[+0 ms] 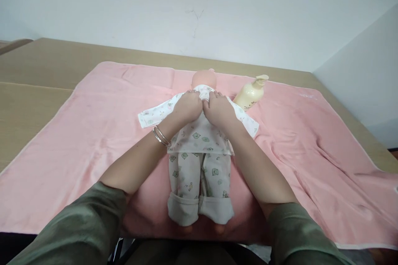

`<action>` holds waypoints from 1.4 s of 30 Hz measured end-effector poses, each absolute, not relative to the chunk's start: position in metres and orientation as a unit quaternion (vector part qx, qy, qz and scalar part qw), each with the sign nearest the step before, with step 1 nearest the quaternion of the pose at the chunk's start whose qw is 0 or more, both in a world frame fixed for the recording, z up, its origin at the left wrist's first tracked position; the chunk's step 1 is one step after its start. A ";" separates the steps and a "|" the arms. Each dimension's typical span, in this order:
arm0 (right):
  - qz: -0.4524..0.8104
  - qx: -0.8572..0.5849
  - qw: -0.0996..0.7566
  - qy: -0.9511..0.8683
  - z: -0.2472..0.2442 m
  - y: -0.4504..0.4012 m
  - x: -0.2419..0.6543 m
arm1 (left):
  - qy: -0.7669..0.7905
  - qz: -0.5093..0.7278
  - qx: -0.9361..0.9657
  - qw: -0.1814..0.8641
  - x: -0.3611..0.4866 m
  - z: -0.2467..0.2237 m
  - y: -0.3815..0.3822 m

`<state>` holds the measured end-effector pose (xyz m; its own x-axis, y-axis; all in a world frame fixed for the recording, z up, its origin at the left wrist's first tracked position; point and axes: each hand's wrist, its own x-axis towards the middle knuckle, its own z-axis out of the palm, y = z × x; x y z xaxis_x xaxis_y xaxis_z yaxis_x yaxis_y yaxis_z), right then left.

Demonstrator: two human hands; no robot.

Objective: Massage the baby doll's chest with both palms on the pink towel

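One baby doll in white printed cotton top and trousers (pixel 203 140), lying on a pink cloth with pale edging (pixel 102 140); left hand (pixel 219 109) and bracelet-wearing right hand (pixel 188 107), both partly curled on its upper back or chest, grip unclear; cream pump bottle (pixel 248 94) beside its sleeve.

Doll (pixel 204 134) (print-clad) flat on pink blanket (pixel 93 132).

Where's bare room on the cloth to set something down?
Left: cloth between its left edge and the left arm. Right: wrinkled cloth between the bottle and right edge. Crowded: the middle, doll with left hand and right hand on its shirt, bottle near one sleeve.
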<state>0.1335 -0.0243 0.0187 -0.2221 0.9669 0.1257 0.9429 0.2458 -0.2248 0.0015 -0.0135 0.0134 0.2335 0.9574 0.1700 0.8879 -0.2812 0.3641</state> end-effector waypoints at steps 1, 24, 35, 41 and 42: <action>0.040 -0.618 0.113 -0.777 0.021 -0.030 0.130 | 0.595 0.186 0.775 0.104 -0.002 0.012 -0.009; 0.070 -0.596 0.114 -0.792 0.028 -0.030 0.132 | 0.608 0.174 0.766 0.115 -0.005 0.012 -0.006; 0.117 -0.639 0.160 -0.743 0.014 -0.001 0.143 | 0.623 0.216 0.749 0.066 0.003 -0.004 -0.003; 0.127 -0.638 0.180 -0.738 0.010 0.002 0.147 | 0.627 0.202 0.749 0.064 0.008 -0.002 -0.010; 0.132 -0.640 0.181 -0.735 0.010 0.003 0.148 | 0.628 0.198 0.750 0.060 0.009 -0.001 -0.012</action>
<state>0.1485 0.0028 0.0103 -0.1163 0.9885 0.0970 0.8931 0.1468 -0.4252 0.0093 -0.0119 -0.0015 0.1321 0.9659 0.2226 0.9187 -0.2036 0.3384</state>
